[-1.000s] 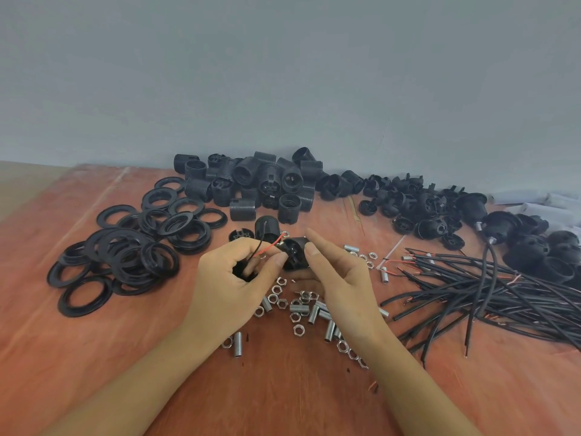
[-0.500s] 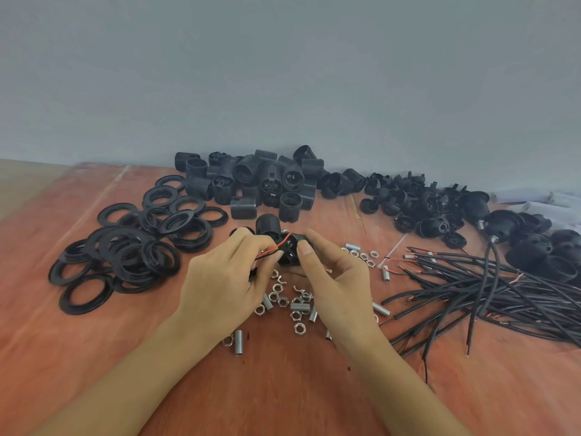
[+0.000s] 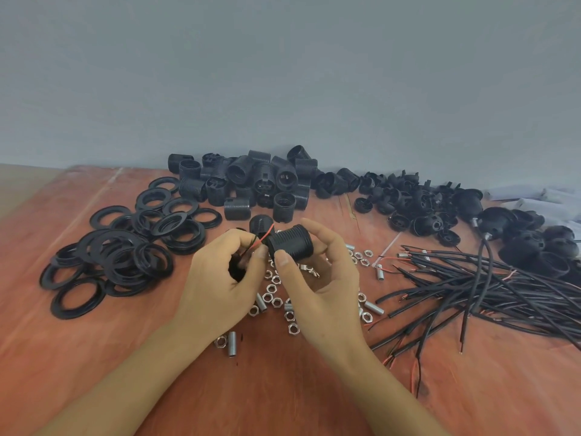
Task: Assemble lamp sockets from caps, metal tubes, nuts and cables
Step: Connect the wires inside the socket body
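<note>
Messy surface (image 3: 50, 341) — right hand (image 3: 323, 287) grips socket (image 3: 292, 245), left hand (image 3: 220, 278) pinches wires (image 3: 266, 233); tug hard and they'd likely slip out.

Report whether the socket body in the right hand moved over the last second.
Yes, but only by turning: the socket body stays just right of the upright socket behind it, while the right hand has rolled its threaded side into view.

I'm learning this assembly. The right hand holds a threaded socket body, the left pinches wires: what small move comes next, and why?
Probably ease the socket body toward the left hand, tucking the red and black wires inside: they bridge the two, and the right hand holds the body right beside the left thumb.
</note>
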Tool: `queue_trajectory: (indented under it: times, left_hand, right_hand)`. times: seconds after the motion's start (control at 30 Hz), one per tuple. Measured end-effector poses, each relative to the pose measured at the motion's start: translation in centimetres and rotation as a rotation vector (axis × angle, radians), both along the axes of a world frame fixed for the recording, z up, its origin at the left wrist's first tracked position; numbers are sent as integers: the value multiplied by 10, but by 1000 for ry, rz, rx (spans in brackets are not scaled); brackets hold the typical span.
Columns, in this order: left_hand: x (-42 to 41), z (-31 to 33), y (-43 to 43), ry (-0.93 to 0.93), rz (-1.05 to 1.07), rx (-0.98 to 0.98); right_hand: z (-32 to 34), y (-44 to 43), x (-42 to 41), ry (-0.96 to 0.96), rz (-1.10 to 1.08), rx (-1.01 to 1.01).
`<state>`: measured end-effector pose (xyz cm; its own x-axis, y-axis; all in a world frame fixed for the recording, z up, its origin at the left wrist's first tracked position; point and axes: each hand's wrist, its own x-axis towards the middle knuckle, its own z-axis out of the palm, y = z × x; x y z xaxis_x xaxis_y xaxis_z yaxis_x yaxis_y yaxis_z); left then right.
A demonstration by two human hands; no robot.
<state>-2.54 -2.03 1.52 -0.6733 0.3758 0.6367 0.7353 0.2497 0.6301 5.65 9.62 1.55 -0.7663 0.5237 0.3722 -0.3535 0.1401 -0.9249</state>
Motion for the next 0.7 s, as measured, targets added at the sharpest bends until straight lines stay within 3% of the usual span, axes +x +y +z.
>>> queue_trajectory:
  times: [0.2, 0.4, 0.57, 0.7]
  left_hand:
    - [2, -1, 0, 100, -75, -11]
    - [3, 4, 0, 86, -78, -29]
    - [7, 7, 2, -163, -166, 75]
    - [5, 8, 3, -246, -145, 52]
  right_hand:
    - [5, 3, 3, 27, 29, 71]
    - [5, 5, 5, -43, 78, 171]
    - [5, 7, 3, -71, 84, 136]
    - [5, 9, 3, -31, 14, 275]
